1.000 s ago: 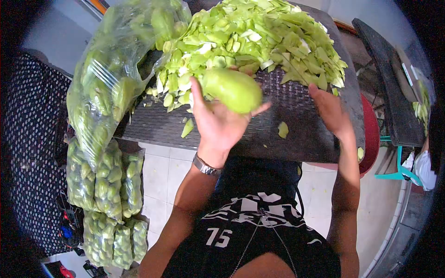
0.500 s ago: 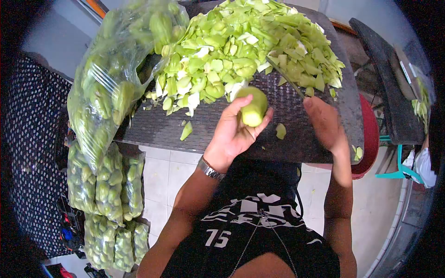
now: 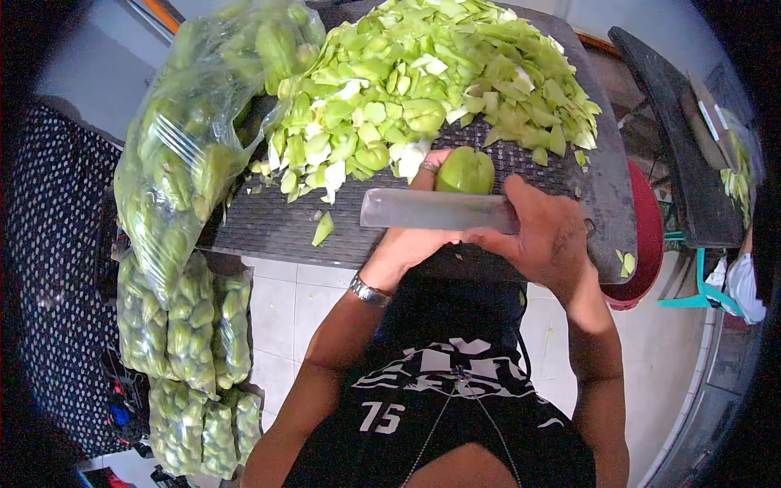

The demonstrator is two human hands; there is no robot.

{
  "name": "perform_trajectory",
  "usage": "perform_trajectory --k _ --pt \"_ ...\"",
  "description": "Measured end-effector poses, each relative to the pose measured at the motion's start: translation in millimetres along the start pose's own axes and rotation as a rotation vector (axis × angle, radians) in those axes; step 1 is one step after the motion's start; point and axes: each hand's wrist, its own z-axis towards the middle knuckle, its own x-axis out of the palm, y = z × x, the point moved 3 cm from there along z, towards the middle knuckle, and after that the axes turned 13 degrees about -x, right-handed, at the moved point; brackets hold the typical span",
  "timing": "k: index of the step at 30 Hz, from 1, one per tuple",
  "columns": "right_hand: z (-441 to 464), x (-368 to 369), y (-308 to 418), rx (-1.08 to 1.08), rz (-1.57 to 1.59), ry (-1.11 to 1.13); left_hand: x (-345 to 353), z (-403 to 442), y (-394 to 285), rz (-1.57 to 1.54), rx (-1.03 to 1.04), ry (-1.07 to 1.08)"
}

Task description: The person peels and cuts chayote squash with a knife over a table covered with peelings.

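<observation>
A whole green chayote [image 3: 466, 172] is in my left hand [image 3: 419, 242], whose fingers are partly hidden behind a wide knife. My right hand [image 3: 547, 233] is closed on the handle end of that knife [image 3: 435, 210]. The broad blade points left, lying flat-on to view just in front of the chayote and across my left hand. Beyond both hands a large heap of cut green pieces [image 3: 407, 89] covers the far part of the dark woven table [image 3: 285, 232]. One loose slice [image 3: 323, 228] lies near the table's front edge.
A big clear bag of whole chayotes [image 3: 175, 154] hangs over the table's left side. Several filled bags [image 3: 189, 321] are below it. A red tub [image 3: 645, 236] stands under the right edge. Farther right are a dark table [image 3: 679, 154] and a teal stool [image 3: 701, 285].
My right hand has moved left, bringing the knife over my left hand. The chayote has turned and shifted slightly right in my left hand.
</observation>
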Motion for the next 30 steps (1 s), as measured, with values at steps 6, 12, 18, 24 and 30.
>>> perform_trajectory --k 6,12,18,24,30 --pt "3.0 -4.7 -10.3 -0.01 -0.014 0.067 2.1 0.4 9.2 0.236 0.054 -0.087" --pt "3.6 -10.7 -99.9 0.367 -0.04 0.045 -5.4 -25.1 -3.9 -0.028 -0.092 -0.032" --pt "-10.2 8.2 -121.5 0.411 0.15 0.059 -20.4 -32.7 -9.7 -0.33 -0.486 0.005" --pt "-5.1 9.5 -92.1 0.361 0.197 0.025 -35.6 -19.3 5.5 -0.625 -0.103 -0.004" --pt "9.4 -19.8 -7.2 0.016 0.165 0.084 -35.1 -16.8 2.0 -0.529 0.001 -0.069"
